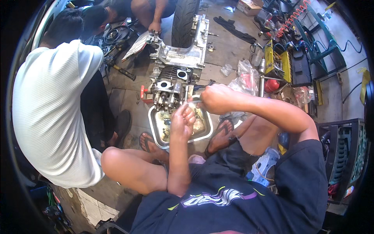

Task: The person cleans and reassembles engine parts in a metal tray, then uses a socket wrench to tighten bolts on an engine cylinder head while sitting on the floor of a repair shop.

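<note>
A scooter-type engine point(175, 74) with a finned cylinder and an exposed cylinder head point(166, 91) lies in front of me. My left hand point(183, 121) is closed just at the near right side of the head, fingers pinched; what they hold is too small to make out. To its right, my right hand point(218, 99) is curled into a fist close to the left fingertips, its grip hidden. A slim metal rod point(186, 93) shows beside the head, just beyond the left fingers. Below the hands sits a white-rimmed tray point(154, 134) with oily liquid and small parts.
A person in a white shirt point(58, 113) crouches close on my left. Another person's hand point(155, 27) is near the engine's far end, by a tyre point(183, 23). A yellow toolbox point(274, 58), a red round object point(272, 85) and plastic bags point(246, 76) lie to the right.
</note>
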Demonstrator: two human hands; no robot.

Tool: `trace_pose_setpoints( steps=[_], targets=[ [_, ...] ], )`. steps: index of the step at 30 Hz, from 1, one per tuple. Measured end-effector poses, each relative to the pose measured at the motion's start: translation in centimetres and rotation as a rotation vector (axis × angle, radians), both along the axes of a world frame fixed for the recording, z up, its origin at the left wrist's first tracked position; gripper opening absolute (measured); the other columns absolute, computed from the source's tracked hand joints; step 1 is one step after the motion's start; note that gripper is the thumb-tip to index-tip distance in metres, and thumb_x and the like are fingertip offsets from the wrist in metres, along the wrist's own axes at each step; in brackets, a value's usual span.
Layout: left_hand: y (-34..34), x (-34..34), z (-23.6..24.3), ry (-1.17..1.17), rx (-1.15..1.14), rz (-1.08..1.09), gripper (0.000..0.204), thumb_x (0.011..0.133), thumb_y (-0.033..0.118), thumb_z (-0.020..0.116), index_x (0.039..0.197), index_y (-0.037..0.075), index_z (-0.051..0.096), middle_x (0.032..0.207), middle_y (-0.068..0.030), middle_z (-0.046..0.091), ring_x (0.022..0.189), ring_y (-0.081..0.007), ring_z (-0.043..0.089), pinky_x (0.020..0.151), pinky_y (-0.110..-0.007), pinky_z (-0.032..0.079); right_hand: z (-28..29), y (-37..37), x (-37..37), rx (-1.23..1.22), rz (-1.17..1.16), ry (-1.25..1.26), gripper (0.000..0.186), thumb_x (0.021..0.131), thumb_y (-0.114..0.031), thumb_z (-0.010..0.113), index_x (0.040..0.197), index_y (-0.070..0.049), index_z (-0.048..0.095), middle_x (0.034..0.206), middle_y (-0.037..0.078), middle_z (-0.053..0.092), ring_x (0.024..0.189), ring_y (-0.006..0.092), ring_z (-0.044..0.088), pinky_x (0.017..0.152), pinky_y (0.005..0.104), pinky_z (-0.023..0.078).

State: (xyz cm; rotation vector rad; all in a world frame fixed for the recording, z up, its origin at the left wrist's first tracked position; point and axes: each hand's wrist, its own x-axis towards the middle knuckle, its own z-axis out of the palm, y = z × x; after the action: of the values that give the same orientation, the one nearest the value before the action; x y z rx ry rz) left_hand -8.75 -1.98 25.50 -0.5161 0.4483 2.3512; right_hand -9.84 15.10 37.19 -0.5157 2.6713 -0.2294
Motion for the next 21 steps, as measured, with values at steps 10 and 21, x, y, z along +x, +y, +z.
trace_pose_setpoints(
  steps=[10, 21],
  targets=[
    [-0.1, 0.1, -0.1, 0.013, -0.053, 0.017, 0.028, 0.103, 0.014, 0.042, 0.121, -0.003, 0.054, 0.058, 0.0066, 0.029, 0.044, -0.0034, 0.024, 0.039, -0.021, 0.019, -0.3, 0.2, -1.2, -0.05, 0.075, -0.019, 0.035, 0.086, -0.029, 0.065, 0.071, 0.003, 0.068, 0.069, 0.024, 0.065, 0.068, 0.0408, 0.067, 0.063, 0.0476, 0.054],
    [-2.3, -1.6, -1.0, -0.18, 0.364, -0.065, 0.025, 0.105, 0.013, 0.038, 0.081, 0.008, 0.043, 0.06, 0.0047, 0.024, 0.044, -0.0052, 0.02, 0.036, -0.021, 0.015, 1.9, -2.6, -3.9, 0.084, 0.181, -0.167, 0.016, 0.073, -0.015, 0.064, 0.077, -0.001, 0.071, 0.082, 0.017, 0.071, 0.075, 0.0333, 0.071, 0.064, 0.0418, 0.057]
  ],
)
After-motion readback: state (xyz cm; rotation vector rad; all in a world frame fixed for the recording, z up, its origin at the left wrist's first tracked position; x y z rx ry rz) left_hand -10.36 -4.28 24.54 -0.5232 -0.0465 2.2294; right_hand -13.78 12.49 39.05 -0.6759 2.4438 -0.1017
